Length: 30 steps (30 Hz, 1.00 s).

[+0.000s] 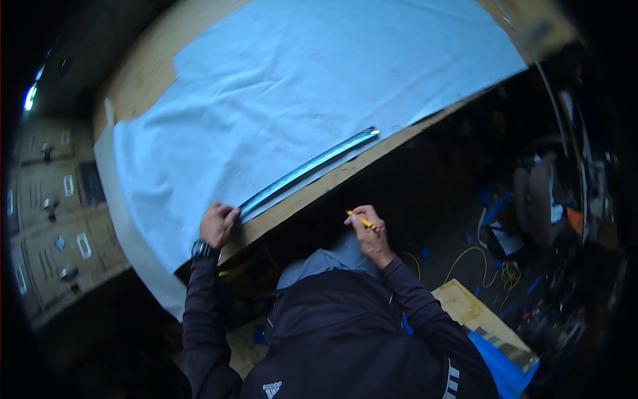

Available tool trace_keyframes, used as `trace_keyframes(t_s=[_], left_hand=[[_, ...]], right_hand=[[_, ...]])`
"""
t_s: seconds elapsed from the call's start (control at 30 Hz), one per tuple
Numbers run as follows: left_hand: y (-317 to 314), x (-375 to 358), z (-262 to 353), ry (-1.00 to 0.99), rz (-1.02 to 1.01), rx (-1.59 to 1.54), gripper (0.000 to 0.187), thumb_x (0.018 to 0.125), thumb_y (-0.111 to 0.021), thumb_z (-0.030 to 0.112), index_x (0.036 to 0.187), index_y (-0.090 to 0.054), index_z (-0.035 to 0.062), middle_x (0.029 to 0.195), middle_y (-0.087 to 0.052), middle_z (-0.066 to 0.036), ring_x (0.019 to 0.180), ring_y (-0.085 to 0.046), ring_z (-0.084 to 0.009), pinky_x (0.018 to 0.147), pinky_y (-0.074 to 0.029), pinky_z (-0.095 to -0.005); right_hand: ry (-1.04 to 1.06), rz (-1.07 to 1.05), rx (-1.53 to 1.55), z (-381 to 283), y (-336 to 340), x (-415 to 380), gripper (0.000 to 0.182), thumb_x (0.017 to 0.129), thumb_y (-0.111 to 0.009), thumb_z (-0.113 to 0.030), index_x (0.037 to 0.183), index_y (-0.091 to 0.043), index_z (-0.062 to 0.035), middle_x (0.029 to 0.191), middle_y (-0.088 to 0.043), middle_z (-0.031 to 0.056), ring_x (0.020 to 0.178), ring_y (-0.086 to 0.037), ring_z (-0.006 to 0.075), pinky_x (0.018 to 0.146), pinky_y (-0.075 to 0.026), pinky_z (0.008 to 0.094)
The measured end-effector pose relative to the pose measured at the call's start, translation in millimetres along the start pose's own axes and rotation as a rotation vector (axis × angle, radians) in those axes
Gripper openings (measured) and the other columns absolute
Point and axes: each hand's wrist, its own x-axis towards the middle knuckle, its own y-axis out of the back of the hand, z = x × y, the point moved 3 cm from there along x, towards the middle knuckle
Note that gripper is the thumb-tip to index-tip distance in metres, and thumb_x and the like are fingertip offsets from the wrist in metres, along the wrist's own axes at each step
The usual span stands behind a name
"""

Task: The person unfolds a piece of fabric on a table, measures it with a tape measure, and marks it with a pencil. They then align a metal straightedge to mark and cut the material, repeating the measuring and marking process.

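A large pale-blue sheet of fabric (pixel 252 86) lies spread with soft wrinkles over a wooden table. Along the table's near edge, on the sheet, rests a long shiny metal strip (pixel 309 167); it looks like a straightedge or channel. My left hand (pixel 216 226), with a dark watch on the wrist, has its fingers curled and its thumb against the strip's left end. Away from the table edge, in front of my body, my right hand (pixel 369 236) grips a yellow pencil (pixel 365 223) between thumb and fingers.
Wooden drawers (pixel 50 199) with metal pulls stand on the left. Below right, the dark floor holds a yellow cord (pixel 465 256) and blue scraps. A wooden board (pixel 458 299) and a blue sheet (pixel 502 369) lie near my right elbow.
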Motion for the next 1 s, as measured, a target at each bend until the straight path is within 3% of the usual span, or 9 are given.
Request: trace_keyframes(t_s=[0.1, 0.17, 0.47, 0.7, 0.83, 1.0], left_hand=[[0, -3, -2, 0.013, 0.029, -0.021, 0.031, 0.096, -0.066, 0.037, 0.094, -0.078, 0.0083, 0.094, -0.065, -0.015, 0.089, -0.065, -0.0360, 0.078, -0.052, -0.0456], [2, -6, 4, 0.088, 0.045, -0.011, 0.029, 0.095, -0.068, 0.037, 0.095, -0.078, 0.0100, 0.098, -0.066, -0.012, 0.092, -0.066, -0.0352, 0.078, -0.052, -0.0459], [0, -8, 4, 0.119, 0.071, -0.040, 0.028, 0.095, -0.069, 0.034, 0.096, -0.078, 0.0078, 0.097, -0.067, -0.010, 0.092, -0.066, -0.0329, 0.078, -0.052, -0.0430], [1, -10, 5, 0.123, 0.099, -0.046, 0.026, 0.094, -0.069, 0.033, 0.093, -0.078, 0.0090, 0.097, -0.066, -0.009, 0.090, -0.066, -0.0327, 0.077, -0.052, -0.0439], [1, -10, 5, 0.124, 0.115, -0.043, 0.025, 0.094, -0.070, 0.033, 0.093, -0.078, 0.0095, 0.097, -0.066, -0.008, 0.091, -0.066, -0.0327, 0.077, -0.052, -0.0440], [-3, -10, 4, 0.128, 0.120, -0.048, 0.025, 0.094, -0.070, 0.033, 0.093, -0.079, 0.0095, 0.097, -0.066, -0.009, 0.091, -0.066, -0.0326, 0.078, -0.052, -0.0438]], right_hand=[[0.035, -0.074, 0.121, -10, -17, 21, 0.015, 0.100, -0.063, -0.011, 0.107, -0.066, 0.0019, 0.092, -0.074, 0.0093, 0.088, -0.071, 0.0138, 0.080, -0.056, 0.0274], [0.130, -0.106, 0.175, -28, -29, 37, 0.013, 0.098, -0.066, -0.007, 0.106, -0.069, 0.0030, 0.093, -0.074, 0.0095, 0.088, -0.071, 0.0131, 0.080, -0.056, 0.0259], [0.116, -0.362, 0.161, -51, -99, 83, 0.014, 0.096, -0.068, -0.008, 0.107, -0.068, 0.0007, 0.095, -0.071, 0.0048, 0.088, -0.065, 0.0094, 0.079, -0.052, 0.0250], [0.166, -0.350, 0.067, -54, -131, 85, 0.011, 0.095, -0.069, -0.007, 0.104, -0.067, -0.0006, 0.095, -0.070, 0.0035, 0.089, -0.065, 0.0098, 0.081, -0.052, 0.0263], [-0.005, -0.371, 0.231, -38, -129, 88, 0.010, 0.097, -0.068, -0.008, 0.104, -0.066, -0.0010, 0.093, -0.070, 0.0036, 0.084, -0.065, 0.0105, 0.079, -0.053, 0.0262], [0.120, -0.361, 0.170, -42, -137, 88, 0.010, 0.097, -0.067, -0.008, 0.104, -0.069, -0.0004, 0.094, -0.071, 0.0035, 0.084, -0.066, 0.0097, 0.078, -0.053, 0.0246]])
